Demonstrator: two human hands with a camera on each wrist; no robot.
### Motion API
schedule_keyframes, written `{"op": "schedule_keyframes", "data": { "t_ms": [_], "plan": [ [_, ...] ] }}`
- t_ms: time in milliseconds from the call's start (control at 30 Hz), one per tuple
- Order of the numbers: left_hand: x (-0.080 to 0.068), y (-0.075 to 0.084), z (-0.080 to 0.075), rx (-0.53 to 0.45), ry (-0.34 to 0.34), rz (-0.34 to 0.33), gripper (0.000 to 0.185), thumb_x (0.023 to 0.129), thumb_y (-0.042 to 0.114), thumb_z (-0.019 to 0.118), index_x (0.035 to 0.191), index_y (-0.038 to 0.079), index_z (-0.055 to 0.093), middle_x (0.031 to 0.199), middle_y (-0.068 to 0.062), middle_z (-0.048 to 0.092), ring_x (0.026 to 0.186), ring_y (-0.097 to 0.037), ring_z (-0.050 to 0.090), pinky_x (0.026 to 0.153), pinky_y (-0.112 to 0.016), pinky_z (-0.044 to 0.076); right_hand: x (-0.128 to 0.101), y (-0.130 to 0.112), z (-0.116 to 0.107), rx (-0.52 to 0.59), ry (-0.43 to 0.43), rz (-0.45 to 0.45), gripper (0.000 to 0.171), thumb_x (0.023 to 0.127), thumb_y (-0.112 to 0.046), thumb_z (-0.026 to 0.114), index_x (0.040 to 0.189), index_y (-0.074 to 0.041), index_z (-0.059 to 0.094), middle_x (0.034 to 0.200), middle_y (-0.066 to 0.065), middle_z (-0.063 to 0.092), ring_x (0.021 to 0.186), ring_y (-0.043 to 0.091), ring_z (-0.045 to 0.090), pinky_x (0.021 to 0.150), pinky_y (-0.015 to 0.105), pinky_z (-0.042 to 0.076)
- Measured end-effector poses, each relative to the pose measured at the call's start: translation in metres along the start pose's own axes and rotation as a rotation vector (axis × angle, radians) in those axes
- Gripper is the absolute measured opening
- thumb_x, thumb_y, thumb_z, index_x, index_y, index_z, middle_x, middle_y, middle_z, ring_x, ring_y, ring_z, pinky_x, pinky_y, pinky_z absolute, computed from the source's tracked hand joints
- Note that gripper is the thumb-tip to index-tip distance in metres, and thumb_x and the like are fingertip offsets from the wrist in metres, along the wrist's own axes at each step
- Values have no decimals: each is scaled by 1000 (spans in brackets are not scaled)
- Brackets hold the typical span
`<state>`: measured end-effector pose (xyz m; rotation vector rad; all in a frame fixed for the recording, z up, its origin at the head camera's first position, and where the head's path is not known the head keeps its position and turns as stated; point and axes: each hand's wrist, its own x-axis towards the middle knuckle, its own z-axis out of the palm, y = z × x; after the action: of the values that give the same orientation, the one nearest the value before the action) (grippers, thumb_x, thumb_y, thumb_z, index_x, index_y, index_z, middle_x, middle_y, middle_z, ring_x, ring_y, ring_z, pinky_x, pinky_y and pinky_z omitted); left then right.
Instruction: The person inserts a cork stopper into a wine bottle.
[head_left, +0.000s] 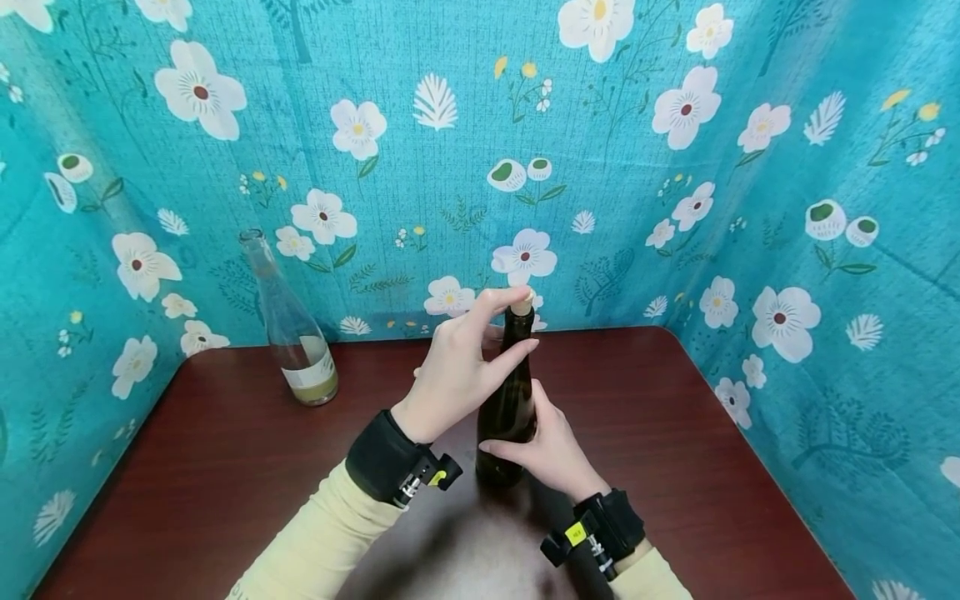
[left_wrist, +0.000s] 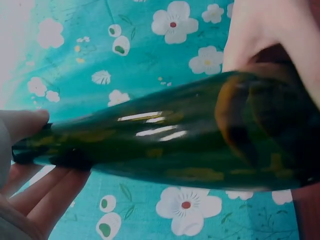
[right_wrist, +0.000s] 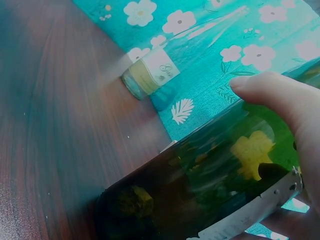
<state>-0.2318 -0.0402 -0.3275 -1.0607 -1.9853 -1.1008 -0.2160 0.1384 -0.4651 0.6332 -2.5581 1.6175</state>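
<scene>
Looking at a dark green bottle (head_left: 506,417) here, held near the middle of the table (head_left: 637,417) in front of the flowery curtain (head_left: 435,179). Pretty much upright along its long axis, maybe with a slight lean to the right toward the top in the head view. Can't say for sure about contact under the base, but looks very close to the tabletop in the right wrist view.

Now for the key bit: a cork (head_left: 522,306) right at the top end of the neck (head_left: 517,329), in line with the bottle's long axis. So way nearer to the left hand (head_left: 457,362) than to the right hand (head_left: 555,442). Left index finger bent over the top, with its tip against the cork by the looks of it. Left thumb along the near side of the neck, other fingers round the far side, so curled about the glass and opened only as far as the neck needs.

Right hand lower down, gripping the thicker body, thumb in front, fingers round the other side, spread wider. Can't make out every fingertip back there.

Also spotting a clear bottle (head_left: 300,342) over to the left, well apart from both hands.
</scene>
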Motion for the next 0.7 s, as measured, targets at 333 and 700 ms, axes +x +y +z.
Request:
{"op": "schedule_keyframes", "data": {
  "t_ms": [333, 700],
  "plan": [
    [3, 1, 3, -104, 67, -10, 47, 92, 8, 78, 133, 8, 55, 132, -3, 66, 82, -11, 73, 72, -26, 58, 2, -1, -1, 4, -4, -1, 90, 81, -42, 87, 151, -42, 32, 133, -14, 58, 113, 8, 59, 87, 41, 53],
    [-16, -7, 11, -92, 26, -57, 70, 93, 13, 77, 153, 19, 41, 127, -2, 68, 81, -8, 70, 57, -24, 49, 0, 2, 1, 0, 1, 0, 88, 81, -43, 87, 150, -42, 33, 127, -13, 61, 107, 9, 62, 81, 39, 55]
  ]
}}
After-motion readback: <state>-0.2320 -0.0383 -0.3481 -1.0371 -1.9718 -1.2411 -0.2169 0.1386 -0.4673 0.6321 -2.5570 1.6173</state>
